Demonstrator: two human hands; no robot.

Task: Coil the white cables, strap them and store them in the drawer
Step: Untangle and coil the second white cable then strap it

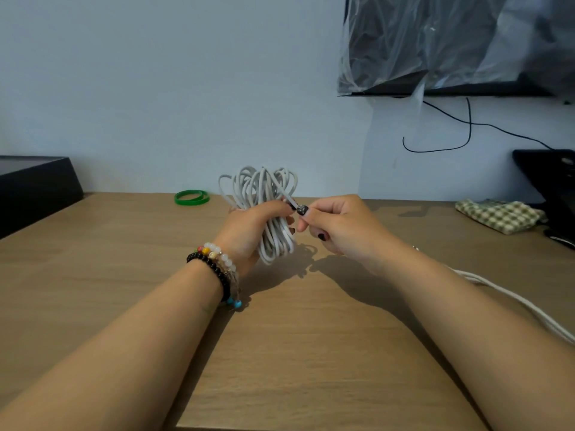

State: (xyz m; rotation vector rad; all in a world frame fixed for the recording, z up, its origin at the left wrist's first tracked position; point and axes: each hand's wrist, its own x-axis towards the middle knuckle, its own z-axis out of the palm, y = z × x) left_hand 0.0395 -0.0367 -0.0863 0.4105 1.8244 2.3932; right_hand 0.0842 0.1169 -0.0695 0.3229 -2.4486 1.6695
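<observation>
Above desk, white cable coil [264,209], looped, unstrapped

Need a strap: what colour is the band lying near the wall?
Green band, seen in the head view.

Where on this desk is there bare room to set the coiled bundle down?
Bare wood lies between the forearms, in front of the coiled white cable, and left of the left hand toward the black box. The right side is crowded: loose white cable, checkered cloth.

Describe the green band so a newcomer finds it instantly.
Start at the wooden table and follow its far edge along the wall. Left of the coiled white cable held in the left hand lies the green band, a flat ring, the only green thing there.
</observation>
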